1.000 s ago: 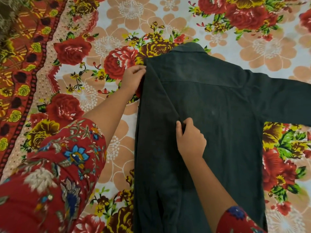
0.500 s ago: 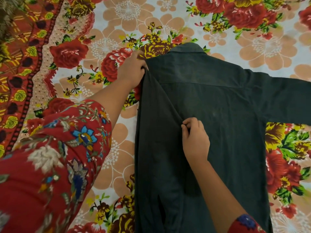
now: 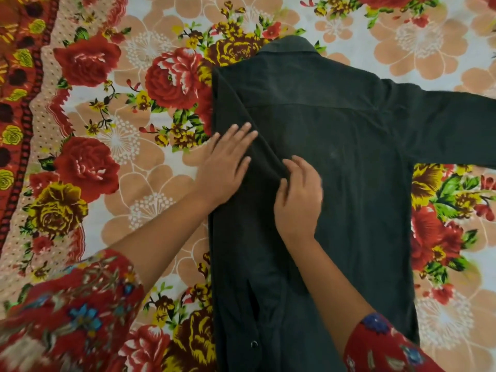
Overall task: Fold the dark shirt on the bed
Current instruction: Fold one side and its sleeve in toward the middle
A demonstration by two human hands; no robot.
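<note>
The dark shirt lies back up on the bed, collar at the far end. Its left side is folded inward, and that sleeve runs down the fold to a buttoned cuff near the bottom edge. The other sleeve stretches out flat to the right. My left hand rests flat on the folded strip, fingers spread, holding nothing. My right hand sits just right of it, fingertips and thumb pinching the slanted ridge of the folded cloth.
The floral bedsheet covers the whole bed around the shirt. A red patterned border runs down the far left. My red floral sleeves fill the lower corners.
My left hand has left the shirt's shoulder corner and come down to lie flat on the fold beside my right hand. The right hand stays at the fold ridge.
</note>
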